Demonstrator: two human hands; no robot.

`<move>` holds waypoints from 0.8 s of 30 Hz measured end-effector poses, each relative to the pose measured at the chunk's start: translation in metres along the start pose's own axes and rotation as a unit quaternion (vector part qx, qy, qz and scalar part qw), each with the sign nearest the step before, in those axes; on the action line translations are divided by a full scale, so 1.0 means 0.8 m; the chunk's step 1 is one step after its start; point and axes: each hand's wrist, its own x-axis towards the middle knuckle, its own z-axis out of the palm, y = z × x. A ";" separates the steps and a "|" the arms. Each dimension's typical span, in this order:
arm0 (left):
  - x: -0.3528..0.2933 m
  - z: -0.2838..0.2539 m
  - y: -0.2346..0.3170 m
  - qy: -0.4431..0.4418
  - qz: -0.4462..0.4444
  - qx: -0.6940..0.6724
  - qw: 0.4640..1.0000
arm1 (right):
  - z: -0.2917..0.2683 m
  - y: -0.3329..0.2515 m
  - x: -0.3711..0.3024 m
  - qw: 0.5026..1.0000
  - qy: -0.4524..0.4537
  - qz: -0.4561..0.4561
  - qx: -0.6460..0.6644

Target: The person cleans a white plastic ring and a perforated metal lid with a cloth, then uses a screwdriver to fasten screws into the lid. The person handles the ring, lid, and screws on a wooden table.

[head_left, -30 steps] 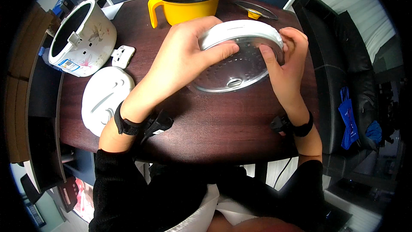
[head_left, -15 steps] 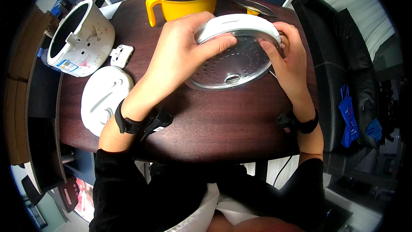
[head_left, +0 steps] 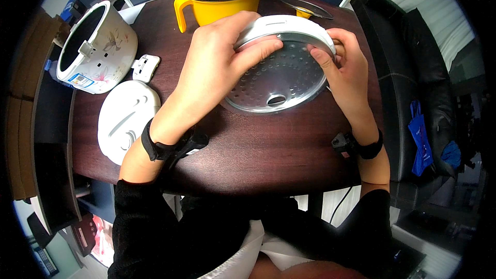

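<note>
Both hands hold a white ring-shaped lid part (head_left: 289,22) with a dimpled silvery metal plate (head_left: 289,72) tilted against it. An oval hole shows near the plate's lower edge. My left hand (head_left: 219,57) grips the upper left rim, its thumb pressed on the plate's face. At the upper right, my right hand (head_left: 349,64) has its thumb on the plate's edge and its fingers curled behind the ring. The far side of the part is hidden.
On the dark wooden table (head_left: 258,160) stand a yellow pot (head_left: 225,10) with a handle and a flowered white rice cooker body (head_left: 106,46). Left of my forearm lie a white lid cover (head_left: 126,124) and a small white hinge piece (head_left: 146,67). A glass lid (head_left: 320,10) rests far right.
The metal plate's lower edge has tipped slightly down and toward me, showing more of its face. Both hands keep their hold.
</note>
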 end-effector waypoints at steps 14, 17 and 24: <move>0.000 0.001 -0.004 0.015 0.049 0.062 0.997 | 0.001 -0.015 -0.005 1.000 0.001 -0.001 -0.023; -0.002 0.003 -0.003 0.017 0.029 0.066 0.997 | 0.003 -0.016 -0.005 0.999 0.019 -0.024 -0.036; -0.003 0.004 0.000 0.013 0.002 0.060 0.998 | 0.002 -0.022 -0.008 0.999 0.031 -0.018 -0.029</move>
